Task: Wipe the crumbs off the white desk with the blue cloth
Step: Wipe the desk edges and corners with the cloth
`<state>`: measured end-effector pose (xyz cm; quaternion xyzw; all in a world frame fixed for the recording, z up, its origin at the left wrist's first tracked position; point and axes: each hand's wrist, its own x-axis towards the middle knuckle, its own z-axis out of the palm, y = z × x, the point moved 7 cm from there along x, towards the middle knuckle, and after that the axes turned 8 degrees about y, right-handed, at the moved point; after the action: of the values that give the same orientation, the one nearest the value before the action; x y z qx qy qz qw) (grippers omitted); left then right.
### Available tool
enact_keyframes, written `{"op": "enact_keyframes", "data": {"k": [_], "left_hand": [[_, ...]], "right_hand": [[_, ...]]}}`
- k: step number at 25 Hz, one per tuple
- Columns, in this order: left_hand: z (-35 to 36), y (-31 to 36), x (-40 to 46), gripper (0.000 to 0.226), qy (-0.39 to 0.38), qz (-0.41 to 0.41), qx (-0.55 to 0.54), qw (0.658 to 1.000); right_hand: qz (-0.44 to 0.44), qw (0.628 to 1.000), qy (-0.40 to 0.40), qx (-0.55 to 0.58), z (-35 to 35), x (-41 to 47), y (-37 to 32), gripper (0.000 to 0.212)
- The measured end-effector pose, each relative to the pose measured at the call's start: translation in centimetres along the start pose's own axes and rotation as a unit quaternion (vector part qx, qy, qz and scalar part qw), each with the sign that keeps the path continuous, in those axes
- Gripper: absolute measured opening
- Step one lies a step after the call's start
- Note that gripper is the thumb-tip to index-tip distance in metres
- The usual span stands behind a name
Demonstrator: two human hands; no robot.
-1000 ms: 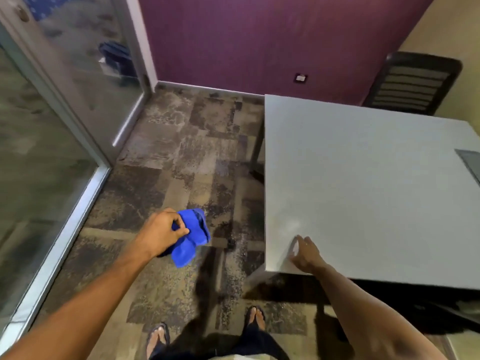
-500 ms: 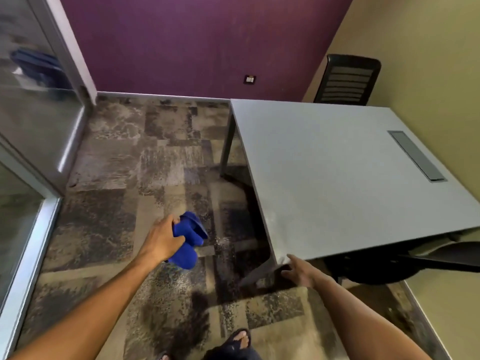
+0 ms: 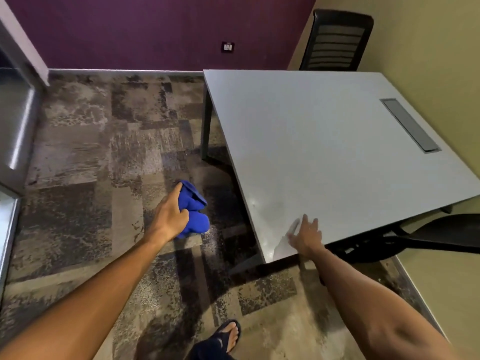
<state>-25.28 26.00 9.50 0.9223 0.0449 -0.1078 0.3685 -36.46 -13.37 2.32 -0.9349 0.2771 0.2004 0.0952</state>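
Left hand [image 3: 170, 216] is clenching the blue cloth [image 3: 193, 211] in its grip, index finger stretched along the top fold, the other fingers curled round the bunched fabric. Cloth is hanging over the carpet floor [image 3: 78, 157], off the counter, just left of its near corner. It is looking deep blue, crumpled into a thick wad, one fold sticking up, the lower lump sagging below the hand.

Right hand [image 3: 305, 236] is lying released, fingers straight and spread, on the near corner of the white counter [image 3: 324, 141]; it is motion-blurred, so exact contact is hard to tell. A pale smear is showing on the top just by the fingers.

Compared with half a second ago, the right hand is now up on the counter top instead of below the corner edge, and the left hand is carrying the cloth closer to the counter. The view is also sitting nearer the desk.

Pale specks are lying on the carpet [image 3: 211, 237] just below the cloth. Counter is carrying a grey cable slot [image 3: 409, 124] near its far right side. A black chair [image 3: 337, 40] is standing behind it, another dark chair [image 3: 441, 235] is tucked at the right. Purple wall [image 3: 130, 29] with a socket [image 3: 227, 47] is behind, yellow wall [image 3: 428, 48] to the right, glass door frame [image 3: 18, 126] at left. One sandalled foot [image 3: 226, 336] is showing at the bottom.
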Motion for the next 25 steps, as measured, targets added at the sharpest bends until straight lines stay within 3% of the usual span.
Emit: {"op": "enact_keyframes", "data": {"k": [3,7,12,14,16,20,25], "left_hand": [[2.6,0.2,1.6,0.078,0.003,0.008,-0.017,1.0],[5.8,0.9,3.6,0.083,0.032,0.014,-0.052,0.998],[10.3,3.4,5.6,0.08,0.045,0.112,-0.096,0.988],[12.3,3.7,7.1,0.084,0.038,0.094,-0.108,0.989],[14.5,4.5,8.1,0.092,0.008,0.072,-0.115,0.991],[20.4,6.6,6.2,0.101,-0.145,0.106,-0.116,0.977],[22.3,5.9,3.7,0.098,-0.154,0.094,-0.155,0.971]], "right_hand": [[0.057,0.997,-0.043,0.023,1.7,-0.8,0.8,0.102],[0.058,0.995,-0.065,0.055,4.6,-1.5,1.1,0.091],[0.065,0.991,-0.078,0.091,5.5,-1.9,1.2,0.086],[0.069,0.99,-0.066,0.105,5.6,-2.3,1.0,0.083],[0.07,0.989,-0.055,0.12,5.3,-2.5,0.6,0.081],[0.058,0.99,-0.044,0.124,5.3,-2.6,0.5,0.079],[0.062,0.989,-0.042,0.13,4.9,-3.0,0.2,0.078]]}}
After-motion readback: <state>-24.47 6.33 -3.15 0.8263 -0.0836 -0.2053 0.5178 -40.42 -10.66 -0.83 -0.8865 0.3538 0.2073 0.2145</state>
